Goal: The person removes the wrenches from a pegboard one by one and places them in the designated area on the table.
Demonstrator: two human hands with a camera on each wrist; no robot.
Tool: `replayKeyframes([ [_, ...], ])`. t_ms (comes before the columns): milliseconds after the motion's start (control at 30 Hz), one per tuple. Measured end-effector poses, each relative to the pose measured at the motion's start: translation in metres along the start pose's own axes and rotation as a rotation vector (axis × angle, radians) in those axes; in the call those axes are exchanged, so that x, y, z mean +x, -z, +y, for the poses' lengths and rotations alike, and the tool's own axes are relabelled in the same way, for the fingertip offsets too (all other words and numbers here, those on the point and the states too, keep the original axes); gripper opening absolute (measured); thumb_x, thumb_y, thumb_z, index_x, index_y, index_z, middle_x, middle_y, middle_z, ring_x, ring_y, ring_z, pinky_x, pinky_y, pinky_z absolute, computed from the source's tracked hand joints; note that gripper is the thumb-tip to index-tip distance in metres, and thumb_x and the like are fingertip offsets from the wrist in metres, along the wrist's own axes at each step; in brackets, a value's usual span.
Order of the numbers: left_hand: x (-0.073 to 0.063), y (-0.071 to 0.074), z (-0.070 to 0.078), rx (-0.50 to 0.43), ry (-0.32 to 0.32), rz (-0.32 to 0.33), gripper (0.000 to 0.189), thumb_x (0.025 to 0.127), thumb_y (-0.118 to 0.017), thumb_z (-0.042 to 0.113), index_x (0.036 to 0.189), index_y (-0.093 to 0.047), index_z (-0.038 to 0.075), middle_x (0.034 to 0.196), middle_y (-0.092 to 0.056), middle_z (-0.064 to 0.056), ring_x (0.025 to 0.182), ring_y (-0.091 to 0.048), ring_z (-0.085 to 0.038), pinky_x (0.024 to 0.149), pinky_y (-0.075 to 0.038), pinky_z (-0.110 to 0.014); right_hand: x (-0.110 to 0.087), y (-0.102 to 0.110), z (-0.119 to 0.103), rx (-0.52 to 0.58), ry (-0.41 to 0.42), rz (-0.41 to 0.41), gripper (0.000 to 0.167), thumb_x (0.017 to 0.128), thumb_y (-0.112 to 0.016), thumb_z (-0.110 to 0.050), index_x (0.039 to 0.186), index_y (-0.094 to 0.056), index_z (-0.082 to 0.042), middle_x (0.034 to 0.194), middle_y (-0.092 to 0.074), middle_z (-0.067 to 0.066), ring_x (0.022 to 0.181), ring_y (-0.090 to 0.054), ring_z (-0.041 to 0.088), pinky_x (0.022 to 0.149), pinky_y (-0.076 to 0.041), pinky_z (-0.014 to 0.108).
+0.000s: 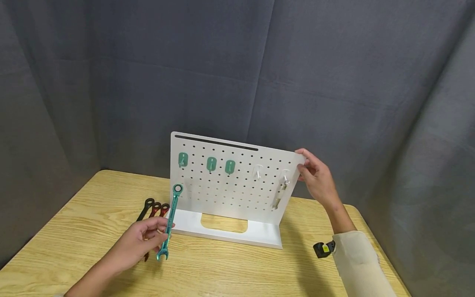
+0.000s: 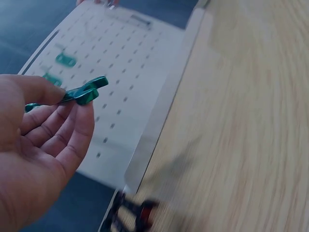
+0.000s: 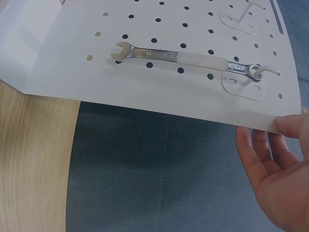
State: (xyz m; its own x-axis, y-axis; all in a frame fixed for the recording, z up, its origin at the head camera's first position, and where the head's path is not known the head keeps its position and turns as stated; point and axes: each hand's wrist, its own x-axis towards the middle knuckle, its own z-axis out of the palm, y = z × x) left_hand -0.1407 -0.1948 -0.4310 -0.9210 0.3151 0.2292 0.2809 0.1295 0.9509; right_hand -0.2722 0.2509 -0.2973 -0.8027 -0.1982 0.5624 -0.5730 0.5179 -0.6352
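Observation:
Between thumb and fingers, my left hand (image 1: 142, 241) pinches a teal combination wrench (image 1: 171, 218), ring end up and open jaw down, in front of the left side of the white pegboard (image 1: 219, 194). In the left wrist view the wrench's open end (image 2: 89, 92) points away from the fingertips. My right hand (image 1: 317, 177) grips the pegboard's upper right edge, thumb on the front face. A silver wrench (image 3: 200, 60) with a pale wrapped handle hangs by its ring from the rightmost hook (image 3: 244, 84).
Three green hooks (image 1: 211, 164) line the board's upper left; a clear hook (image 1: 258, 172) sits farther right. Several dark and red wrenches (image 1: 149, 203) lie on the wooden table (image 1: 230, 272) beside my left hand. A grey curtain (image 1: 237, 74) stands behind. A black strap (image 1: 323, 249) shows by the right sleeve.

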Motion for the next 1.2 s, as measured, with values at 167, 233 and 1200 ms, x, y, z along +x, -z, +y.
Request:
replayKeyframes([
  [167,-0.011,0.023,-0.007,0.048,0.030,0.036,0.038,0.106,-0.057,0.007,0.134,-0.050,-0.017,0.107,-0.061,-0.019,0.078,-0.065,-0.015,0.065,-0.059,-0.034,-0.002,0.000,-0.007,0.022,0.008,-0.007,0.038,0.101,-0.055,0.011,0.138,-0.058,0.001,0.100,-0.058,0.028,0.091,-0.064,0.042,0.072,-0.054,0.013],
  [233,-0.013,0.031,-0.010,0.062,0.049,0.054,0.039,0.106,-0.057,0.007,0.135,-0.049,-0.017,0.109,-0.062,-0.019,0.081,-0.066,-0.014,0.066,-0.059,-0.034,-0.003,0.001,-0.010,0.024,0.010,-0.007,0.038,0.101,-0.055,0.010,0.138,-0.058,0.001,0.099,-0.057,0.029,0.091,-0.064,0.042,0.071,-0.053,0.013],
  [1200,-0.022,0.083,-0.033,0.241,0.319,0.121,0.029,0.101,-0.058,0.002,0.125,-0.055,-0.015,0.095,-0.055,-0.012,0.066,-0.050,-0.016,0.054,-0.047,-0.031,0.004,-0.001,0.030,-0.001,0.006,0.002,0.042,0.103,-0.058,0.005,0.142,-0.058,-0.008,0.105,-0.062,0.023,0.094,-0.066,0.035,0.075,-0.058,0.021],
])
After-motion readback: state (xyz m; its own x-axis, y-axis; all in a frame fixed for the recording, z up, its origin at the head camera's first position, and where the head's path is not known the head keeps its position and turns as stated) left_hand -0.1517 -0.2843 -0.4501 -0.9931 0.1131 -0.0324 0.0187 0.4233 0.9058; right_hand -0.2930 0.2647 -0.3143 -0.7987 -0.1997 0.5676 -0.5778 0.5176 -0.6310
